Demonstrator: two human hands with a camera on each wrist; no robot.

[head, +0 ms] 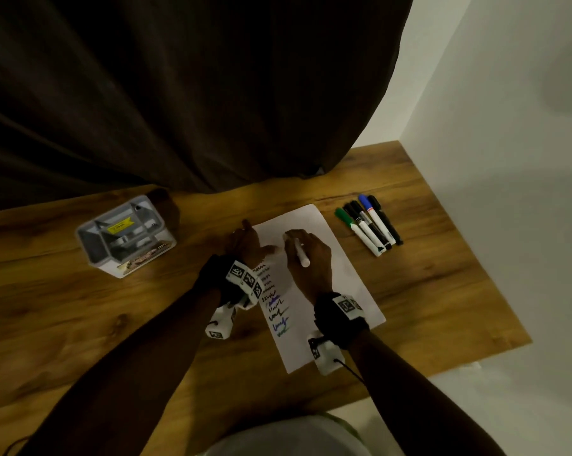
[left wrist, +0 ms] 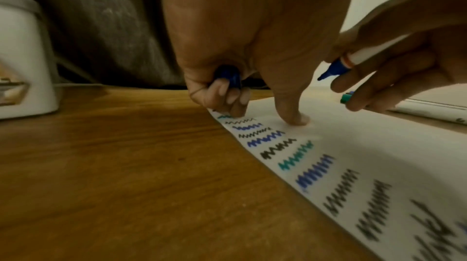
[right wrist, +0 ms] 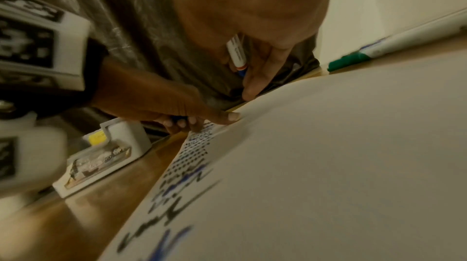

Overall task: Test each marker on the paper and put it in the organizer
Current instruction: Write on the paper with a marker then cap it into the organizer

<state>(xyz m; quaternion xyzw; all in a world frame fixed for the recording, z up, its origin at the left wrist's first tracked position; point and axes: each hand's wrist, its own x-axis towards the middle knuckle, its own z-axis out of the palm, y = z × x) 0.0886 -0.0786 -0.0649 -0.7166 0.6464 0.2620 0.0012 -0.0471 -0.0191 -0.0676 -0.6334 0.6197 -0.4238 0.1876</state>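
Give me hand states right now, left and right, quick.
Left hand: fingers curled round a blue cap, thumb pressing the paper.
Right hand: gripping an uncapped blue marker, tip just above the paper.

Warm brown wood-grain tabletop (head: 113, 324), centre to 8 o'clock. Heavy dark brown pleated curtain (head: 179, 93) hangs from 10 to 12 o'clock, hem touching table. Plain white wall (head: 508, 126) at 2 o'clock. Light dim.
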